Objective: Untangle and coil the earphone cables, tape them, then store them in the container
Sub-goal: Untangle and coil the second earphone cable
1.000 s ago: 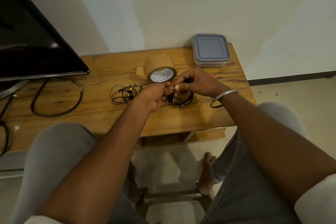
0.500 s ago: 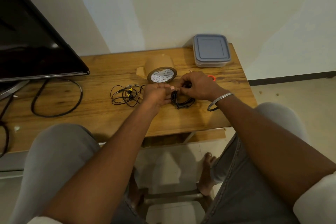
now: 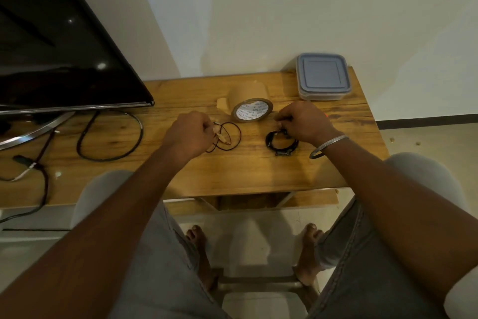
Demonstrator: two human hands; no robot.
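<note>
Only the head view to go on, looking down over a wooden table (image 3: 258, 171), with the person's knees and bare feet showing below it.

The left hand (image 3: 190, 135) is curled into a loose fist and has hold of the thin earphone cable (image 3: 234, 137), the messy one. It loops out to the right of the knuckles and lies on the wood. There are a few pale bits in the tangle right by the fingers, too small for me to say what they are.

The right hand (image 3: 304, 120) is well apart from the left one, off to the right. Its fingers are curled down and pinching the far edge of a coiled black cable (image 3: 274, 144). That coil is a tidy ring lying flat on the table, just on the near side of the hand. It has a thicker lump on its near edge, but I honestly can't tell what that is.

The brown tape roll (image 3: 252, 111) sits between the two hands, a bit farther back. Its printed face is turned toward the camera and a loose flap sticks out on its left. The container (image 3: 323, 78) is in the far right corner of the table by the wall, with its grey-blue lid on.

Other stuff: a big black TV (image 3: 51, 47) on the far left, a thick black cord (image 3: 111, 137) looping on the table under it, and a metal bangle (image 3: 327, 145) on the right wrist.
</note>
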